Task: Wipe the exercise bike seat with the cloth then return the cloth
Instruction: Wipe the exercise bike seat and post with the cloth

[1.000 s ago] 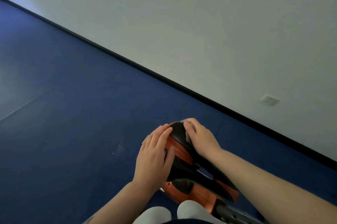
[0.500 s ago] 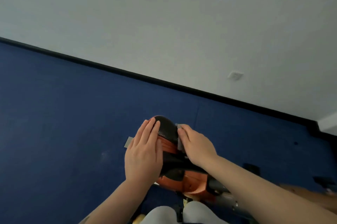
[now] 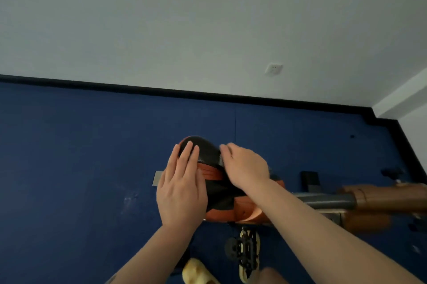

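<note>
The exercise bike seat (image 3: 208,153) is black on top with orange sides and sits at the centre of the view. My left hand (image 3: 182,189) lies flat on the seat's left side with the fingers stretched out toward its nose. My right hand (image 3: 245,168) presses on the seat's right side. Only a thin grey sliver of the cloth (image 3: 221,159) shows under its fingers; the rest is hidden by the hand.
The grey seat post (image 3: 323,200) and orange bike frame (image 3: 379,193) run off to the right. A pedal (image 3: 245,249) hangs below the seat, next to a yellow slipper (image 3: 196,272). Blue floor (image 3: 80,156) spreads left; a white wall with a socket (image 3: 273,69) stands behind.
The view has swung right and down, bringing the bike frame, pedal and room corner into sight. Both hands stay on the seat; the right hand has shifted slightly along its right side.
</note>
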`<state>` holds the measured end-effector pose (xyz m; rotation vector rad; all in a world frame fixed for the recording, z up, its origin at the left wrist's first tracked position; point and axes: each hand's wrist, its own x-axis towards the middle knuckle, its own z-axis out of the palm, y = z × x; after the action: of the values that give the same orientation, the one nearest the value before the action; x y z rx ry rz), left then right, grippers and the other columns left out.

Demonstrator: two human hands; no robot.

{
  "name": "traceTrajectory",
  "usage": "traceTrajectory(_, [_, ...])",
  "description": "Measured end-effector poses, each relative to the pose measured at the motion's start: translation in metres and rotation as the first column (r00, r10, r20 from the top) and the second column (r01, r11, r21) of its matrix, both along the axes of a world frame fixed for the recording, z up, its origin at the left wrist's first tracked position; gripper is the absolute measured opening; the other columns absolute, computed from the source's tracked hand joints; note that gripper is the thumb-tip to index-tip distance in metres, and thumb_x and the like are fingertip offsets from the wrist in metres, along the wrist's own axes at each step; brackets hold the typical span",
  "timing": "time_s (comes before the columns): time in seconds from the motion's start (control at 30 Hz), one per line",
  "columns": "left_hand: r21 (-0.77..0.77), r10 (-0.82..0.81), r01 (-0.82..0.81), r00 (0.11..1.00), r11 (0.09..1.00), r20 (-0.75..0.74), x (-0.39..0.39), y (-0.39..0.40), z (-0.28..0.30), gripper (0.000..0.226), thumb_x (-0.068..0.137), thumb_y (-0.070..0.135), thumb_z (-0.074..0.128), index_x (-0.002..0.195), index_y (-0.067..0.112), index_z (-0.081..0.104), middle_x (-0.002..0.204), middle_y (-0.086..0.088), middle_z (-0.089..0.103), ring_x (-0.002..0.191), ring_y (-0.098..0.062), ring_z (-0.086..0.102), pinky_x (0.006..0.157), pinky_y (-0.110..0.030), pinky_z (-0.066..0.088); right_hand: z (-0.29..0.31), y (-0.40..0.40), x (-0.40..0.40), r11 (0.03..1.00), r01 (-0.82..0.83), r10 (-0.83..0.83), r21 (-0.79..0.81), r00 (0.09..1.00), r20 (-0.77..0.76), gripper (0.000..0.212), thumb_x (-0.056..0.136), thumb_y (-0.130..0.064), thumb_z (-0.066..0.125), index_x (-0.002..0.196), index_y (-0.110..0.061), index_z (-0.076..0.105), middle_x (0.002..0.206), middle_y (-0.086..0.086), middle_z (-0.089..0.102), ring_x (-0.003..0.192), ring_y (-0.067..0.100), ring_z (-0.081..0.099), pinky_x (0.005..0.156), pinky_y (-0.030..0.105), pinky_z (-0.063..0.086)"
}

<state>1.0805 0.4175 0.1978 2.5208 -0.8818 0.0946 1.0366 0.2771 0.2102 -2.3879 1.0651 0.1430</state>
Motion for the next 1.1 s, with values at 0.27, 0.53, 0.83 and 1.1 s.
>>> traceTrajectory(0.27, [-0.051, 0.007, -0.007, 1.0, 0.999, -0.011, -0.003, 0.001, 0.004, 0.044, 0.09, 0.028, 0.037, 0.132, 0.025, 0.049, 0.143, 0.009, 0.043, 0.139, -0.008, 0.024, 0.1, -0.034, 0.035, -0.01, -0.004, -0.06, 0.941, -0.179, 0.245, -0.286, 0.946, 0.212, 0.036, 0.095, -0.048, 0.032, 0.121, -0.032, 0.051, 0.097, -0.006, 0.06, 0.087, 0.017, 0.057, 0.074, 0.035, 0.045])
traceTrajectory(0.53, [-0.03, 0.036, -0.037, 0.999, 0.999, -0.018, -0.006, 0.0, 0.005, 0.044, 0.089, 0.028, 0.037, 0.132, 0.028, 0.047, 0.145, 0.011, 0.041, 0.139, -0.006, 0.022, 0.099, -0.041, 0.039, -0.006, 0.017, -0.029, 0.96, -0.091, 0.144, -0.263, 0.971, 0.189, 0.039, 0.098, -0.044, 0.03, 0.126, -0.026, 0.05, 0.105, 0.003, 0.06, 0.095, 0.023, 0.056, 0.078, 0.036, 0.041])
traceTrajectory(0.83, [-0.05, 0.095, -0.095, 0.995, 0.994, 0.006, -0.01, -0.003, 0.003, 0.042, 0.09, 0.023, 0.042, 0.131, 0.029, 0.048, 0.144, 0.014, 0.041, 0.138, -0.003, 0.022, 0.098, -0.036, 0.036, -0.014, -0.026, -0.081, 0.993, -0.038, 0.057, -0.116, 0.985, 0.165, 0.039, 0.098, -0.048, 0.023, 0.109, -0.029, 0.055, 0.09, -0.002, 0.055, 0.085, 0.02, 0.055, 0.063, 0.034, 0.044])
traceTrajectory(1.1, [-0.045, 0.106, -0.106, 0.994, 0.993, -0.011, -0.012, -0.004, 0.005, 0.042, 0.09, 0.021, 0.044, 0.131, 0.03, 0.047, 0.145, 0.014, 0.041, 0.138, -0.003, 0.023, 0.098, -0.037, 0.037, -0.02, -0.015, -0.092, 0.938, -0.207, 0.278, -0.277, 0.927, 0.25, 0.04, 0.097, -0.044, 0.03, 0.134, -0.031, 0.041, 0.111, 0.001, 0.055, 0.099, 0.022, 0.053, 0.078, 0.039, 0.047])
